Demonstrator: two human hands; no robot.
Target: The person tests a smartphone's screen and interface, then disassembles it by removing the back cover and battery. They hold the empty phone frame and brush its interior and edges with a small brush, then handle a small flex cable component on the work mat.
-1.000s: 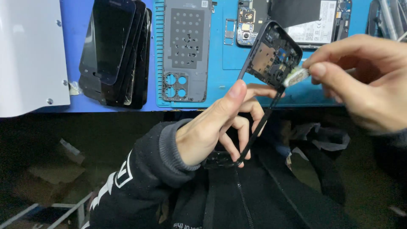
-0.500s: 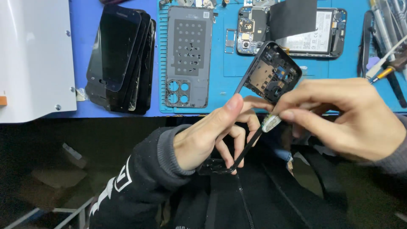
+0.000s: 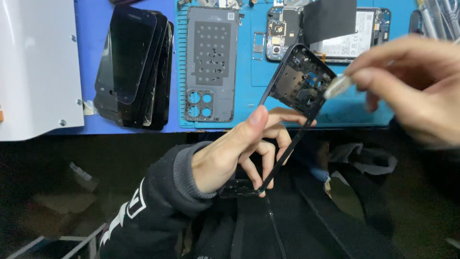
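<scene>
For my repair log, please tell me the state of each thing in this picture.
Black plastic phone frame: stripped, held tilted above the bench.
Left hand: grips the frame.
Right hand: blurred, pinches a small pale piece against the frame.
Grey phone back cover: lying flat.
Black screens: stacked.

Left hand [image 3: 230, 153] is palm-in with fingers curled and thumb sticking up, dark sleeve at the wrist; right hand [image 3: 412, 88] is blurry, fingertips pinched together.

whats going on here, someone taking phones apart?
A person's left hand holds a black phone frame up over a blue work mat. The right hand, blurred, pinches a small pale piece against the frame's upper end. On the mat lie a grey back cover, an opened phone and a stack of black screens.
</scene>
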